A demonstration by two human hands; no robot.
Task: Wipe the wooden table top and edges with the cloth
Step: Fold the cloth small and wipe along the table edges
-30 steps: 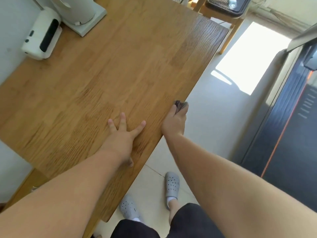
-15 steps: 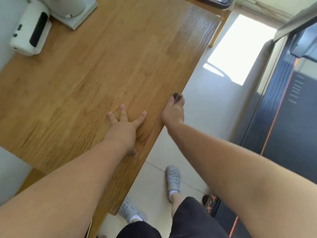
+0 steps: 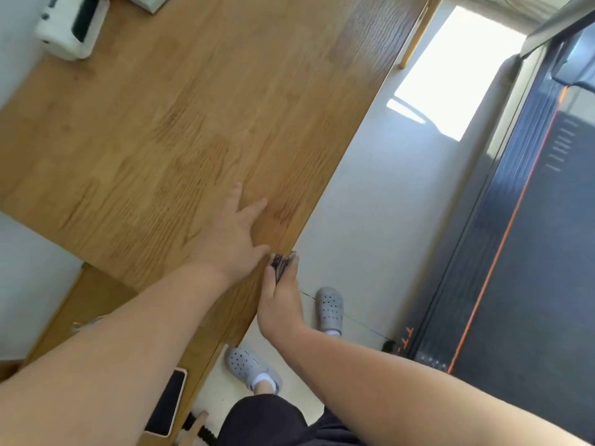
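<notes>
Now, cloth position: the cloth (image 3: 282, 264), dark and bunched, is held against the long edge (image 3: 355, 133) of the bench (image 3: 193, 107), near the end closest to the person.
Right hand: the right hand (image 3: 280, 305) is curled round the cloth, which is pinched at the fingertips; only a small part of the fabric is seen.
Left hand: the left hand (image 3: 231, 233) is laid flat on the bench top with fingers spread, and nothing is held in it; its thumb lies just beside the cloth.
Edge axis: the long edge runs from the near corner (image 3: 236, 341), below the right hand, up and away to the far right of the view.
Nearer hand: the right hand is already on the edge, so the wipe is judged to belong to it, with the left hand serving as a brace.
Open room: bare floor (image 3: 370, 220) lies along the whole edge, and the treadmill (image 3: 531, 252) stands well apart, so travel along the edge is unobstructed either way.
Remaining run: only a short stretch is left toward the near corner; the longer stretch lies away from the person.
Top obstacle: a white device (image 3: 69, 27) stands at the far left of the bench, well apart from both hands.
</notes>
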